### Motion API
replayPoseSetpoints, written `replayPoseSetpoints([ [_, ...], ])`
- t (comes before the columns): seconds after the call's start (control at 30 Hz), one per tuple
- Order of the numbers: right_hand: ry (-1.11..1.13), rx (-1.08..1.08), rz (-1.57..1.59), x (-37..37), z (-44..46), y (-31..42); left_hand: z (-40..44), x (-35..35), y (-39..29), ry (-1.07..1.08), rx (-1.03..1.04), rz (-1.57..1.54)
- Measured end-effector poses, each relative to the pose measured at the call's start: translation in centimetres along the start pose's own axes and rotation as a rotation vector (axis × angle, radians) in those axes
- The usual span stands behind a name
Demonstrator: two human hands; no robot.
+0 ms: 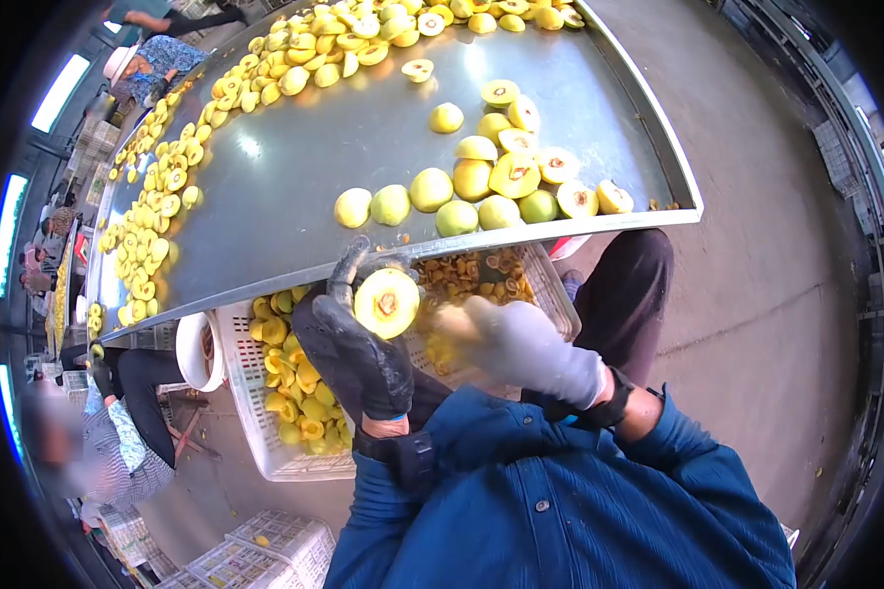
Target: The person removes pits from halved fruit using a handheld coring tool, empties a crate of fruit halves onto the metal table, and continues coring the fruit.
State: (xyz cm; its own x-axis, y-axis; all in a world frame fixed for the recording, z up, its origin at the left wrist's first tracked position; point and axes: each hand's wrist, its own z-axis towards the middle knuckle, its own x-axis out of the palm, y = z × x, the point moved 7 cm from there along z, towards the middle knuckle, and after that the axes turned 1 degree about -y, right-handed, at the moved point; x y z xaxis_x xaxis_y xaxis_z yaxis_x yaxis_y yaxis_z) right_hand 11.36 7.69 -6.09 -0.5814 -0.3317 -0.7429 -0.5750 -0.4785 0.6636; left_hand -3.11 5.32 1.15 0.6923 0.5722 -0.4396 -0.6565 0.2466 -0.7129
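My left hand, in a black glove, is closed around a halved yellow peach. The cut face points up and shows a reddish-brown centre. Just to the right is my right hand in a pale grey glove; motion smears its fingers, and I cannot make out whether anything is in them. Both hands are below the near edge of a metal table. On that table, close to the edge, sits a group of whole and halved peaches.
Under the table, a white crate holds yellow peach halves, and another crate holds brownish scraps. A white bucket stands to the left. More halves line the table's far side. Co-workers sit along the left.
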Motion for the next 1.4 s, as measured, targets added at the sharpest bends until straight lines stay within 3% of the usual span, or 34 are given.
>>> replayPoseSetpoints([
  [0.07,-0.128,-0.090,-0.070,0.1,0.6,1.6,0.1,0.7,0.6,0.011,-0.116,-0.232],
  [0.2,-0.058,-0.064,-0.238,-1.8,0.8,2.9,-0.6,0.5,4.6,-0.038,-0.402,-0.588],
  [0.43,-0.134,-0.093,-0.174,-1.4,1.2,2.8,-0.4,-1.0,4.9,-0.101,-0.339,-0.419],
  [0.53,-0.082,-0.130,-0.192,0.7,0.8,1.5,-2.0,-3.1,8.4,-0.167,-0.549,-0.697],
  [0.6,0.069,-0.009,-0.202,1.9,-0.1,0.0,-3.2,-6.3,11.9,-0.286,-0.601,-0.734],
  [0.67,0.022,0.028,-0.024,0.2,-1.2,-0.8,-3.8,-12.0,17.9,-0.342,-0.428,-0.019],
  [0.7,0.018,0.054,-0.020,0.2,-1.7,-1.4,-2.7,-13.4,17.8,-0.201,-0.210,0.355],
  [0.73,0.014,0.083,-0.013,0.2,-2.2,-2.0,-2.5,-13.9,19.7,-0.184,-0.262,0.429],
  [0.77,0.062,0.163,0.061,0.7,-2.6,-2.8,-1.0,-13.1,18.9,-0.139,-0.150,0.498],
  [0.87,0.024,0.051,-0.167,1.1,-2.6,-2.1,4.3,-6.7,16.1,0.028,0.206,0.512],
  [0.93,0.019,0.075,-0.025,1.3,-2.7,-2.6,7.3,-1.0,15.4,0.217,0.389,0.483],
  [1.0,0.074,0.145,0.020,1.9,-2.8,-3.4,9.4,4.1,17.2,0.383,0.431,0.505],
  [1.1,0.112,0.277,0.044,2.6,-3.3,-5.3,10.6,9.3,20.8,0.659,0.294,0.535],
  [1.2,0.075,0.302,0.088,1.7,-3.3,-6.4,12.2,8.8,22.8,0.581,0.253,0.381],
  [1.33,-0.010,0.271,0.188,0.9,-1.5,-6.7,10.5,4.6,20.4,0.274,-0.419,-0.670],
  [1.4,-0.079,0.190,0.238,-0.4,0.2,-5.1,8.5,2.5,16.5,0.227,-0.091,-0.186],
])
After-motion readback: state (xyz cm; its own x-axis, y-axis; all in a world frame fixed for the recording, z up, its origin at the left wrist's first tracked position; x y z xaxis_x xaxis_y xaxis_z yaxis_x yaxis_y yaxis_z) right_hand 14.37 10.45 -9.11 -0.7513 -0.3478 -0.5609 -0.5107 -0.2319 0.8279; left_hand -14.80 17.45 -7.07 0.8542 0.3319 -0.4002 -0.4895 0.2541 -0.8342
